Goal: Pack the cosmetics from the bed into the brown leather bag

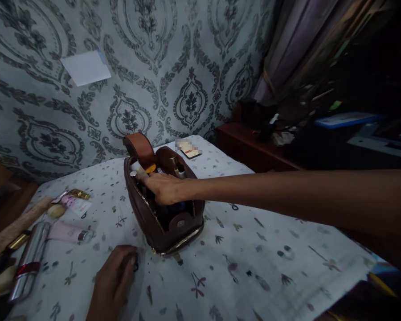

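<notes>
A dark brown zippered bag stands open on the patterned white cloth, its tan flap raised at the back. Inside are a whitish tube, a yellow round item and small bottles. My right hand reaches into the bag from the right; its fingertips are down by the tube, and whether they grip it is unclear. My left hand rests on the cloth in front of the bag with its fingers curled together; what they hold, if anything, is hidden.
At the left lie a silver cylinder with a red band, a pink tube, a pink-and-white tube, a gold item and brushes. A phone-like object lies behind the bag. A dark red ledge is beyond, at right.
</notes>
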The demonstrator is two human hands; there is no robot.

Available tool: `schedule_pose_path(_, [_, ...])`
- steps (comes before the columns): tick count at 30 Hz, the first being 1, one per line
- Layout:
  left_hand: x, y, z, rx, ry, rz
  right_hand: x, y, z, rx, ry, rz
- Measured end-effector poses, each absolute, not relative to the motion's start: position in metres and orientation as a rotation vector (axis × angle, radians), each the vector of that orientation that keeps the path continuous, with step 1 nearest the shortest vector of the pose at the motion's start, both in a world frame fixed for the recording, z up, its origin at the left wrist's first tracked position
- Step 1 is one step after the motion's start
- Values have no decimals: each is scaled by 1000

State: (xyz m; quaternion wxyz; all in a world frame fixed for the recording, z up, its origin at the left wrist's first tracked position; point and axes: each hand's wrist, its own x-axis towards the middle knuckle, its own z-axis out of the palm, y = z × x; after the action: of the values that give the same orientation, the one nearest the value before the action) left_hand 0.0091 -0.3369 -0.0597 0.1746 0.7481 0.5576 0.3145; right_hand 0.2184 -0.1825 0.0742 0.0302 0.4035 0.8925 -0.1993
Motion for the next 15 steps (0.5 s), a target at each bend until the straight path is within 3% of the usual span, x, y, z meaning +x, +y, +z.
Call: schedule_pose_path(15, [8,-338,-61,2121,1561,862,214,-182,81,1162,2763,-514])
